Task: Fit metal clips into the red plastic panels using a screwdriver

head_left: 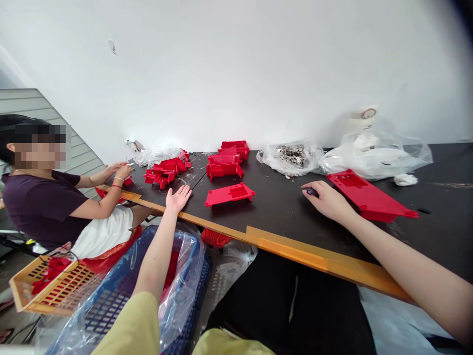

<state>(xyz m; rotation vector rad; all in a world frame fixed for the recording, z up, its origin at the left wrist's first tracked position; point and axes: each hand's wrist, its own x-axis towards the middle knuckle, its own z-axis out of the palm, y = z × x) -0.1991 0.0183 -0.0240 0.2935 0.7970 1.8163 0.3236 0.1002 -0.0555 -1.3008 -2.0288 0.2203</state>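
My left hand [179, 198] is open above the table's front edge, palm up with the fingers stretched out, holding nothing. To its right lies a red plastic part [229, 195] with a slotted grille. Over the tabletop, my right hand [328, 199] is closed around a small dark object [312, 192] whose kind I cannot make out. Just beyond that hand, a larger red plastic housing [369, 196] rests on the table, and a small black piece [423, 210] lies at its right end.
Red parts [226, 166] stand toward the wall, with more red pieces [166, 171] farther left. Plastic bags, one holding small metal pieces [292, 154], line the back. A co-worker [44, 197] sits at left. A lined blue crate [201, 276] and a yellow crate [70, 288] stand below the table.
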